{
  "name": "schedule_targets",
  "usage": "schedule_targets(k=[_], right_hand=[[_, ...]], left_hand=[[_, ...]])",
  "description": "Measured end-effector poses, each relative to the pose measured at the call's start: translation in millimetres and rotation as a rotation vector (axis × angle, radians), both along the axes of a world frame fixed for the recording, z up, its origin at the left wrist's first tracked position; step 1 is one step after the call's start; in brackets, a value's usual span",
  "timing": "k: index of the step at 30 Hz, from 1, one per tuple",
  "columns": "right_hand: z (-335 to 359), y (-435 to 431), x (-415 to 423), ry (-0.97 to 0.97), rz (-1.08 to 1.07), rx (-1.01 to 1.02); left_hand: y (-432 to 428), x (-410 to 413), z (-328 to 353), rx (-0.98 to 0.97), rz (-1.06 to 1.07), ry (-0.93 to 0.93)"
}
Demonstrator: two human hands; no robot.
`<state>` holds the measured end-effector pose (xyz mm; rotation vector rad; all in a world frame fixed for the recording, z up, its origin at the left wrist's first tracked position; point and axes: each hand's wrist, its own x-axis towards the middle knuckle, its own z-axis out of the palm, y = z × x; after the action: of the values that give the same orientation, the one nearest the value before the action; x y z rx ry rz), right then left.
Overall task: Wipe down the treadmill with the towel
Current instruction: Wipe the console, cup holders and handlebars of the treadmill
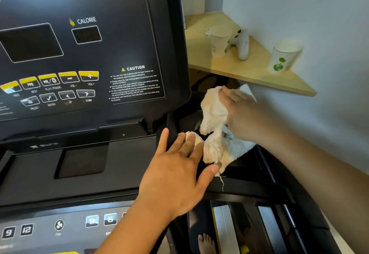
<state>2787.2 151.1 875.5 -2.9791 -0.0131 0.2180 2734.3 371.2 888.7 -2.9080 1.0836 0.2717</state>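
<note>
Towel (213, 112) on treadmill (79, 164) rim | left hand (175, 174) flat, fingertips touching it | right hand (245, 114) pressing on top, fingers straight

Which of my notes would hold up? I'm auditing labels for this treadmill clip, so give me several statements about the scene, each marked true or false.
1. The right hand rests on the white towel. True.
2. The left hand holds a spray bottle. False: its straight fingers touch the towel and hold nothing.
3. Both paper cups lie tipped over. False: the nearer cup and the farther cup stand upright on the wooden shelf.
4. A white controller lies on that shelf between the cups. True.
5. The window under CALORIE shows a lit number. False: that window is dark.
</note>
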Motion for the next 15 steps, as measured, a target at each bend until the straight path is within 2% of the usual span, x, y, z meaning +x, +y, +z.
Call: schedule_targets(k=[4, 9, 12, 15], right_hand=[[-3, 3, -29, 0.022, -0.131, -0.031], [-14, -3, -86, 0.044, -0.206, 0.018], [-16, -17, -77, 0.069, -0.251, 0.106], [-13, -33, -62, 0.064, -0.326, 0.312]], left_hand=[[-1, 0, -1, -0.090, -0.058, 0.015], [-25, -14, -5, -0.279, -0.119, 0.170], [-48, -24, -9, -0.360, -0.050, 0.179], [-62, -20, -10, -0.428, 0.044, 0.266]])
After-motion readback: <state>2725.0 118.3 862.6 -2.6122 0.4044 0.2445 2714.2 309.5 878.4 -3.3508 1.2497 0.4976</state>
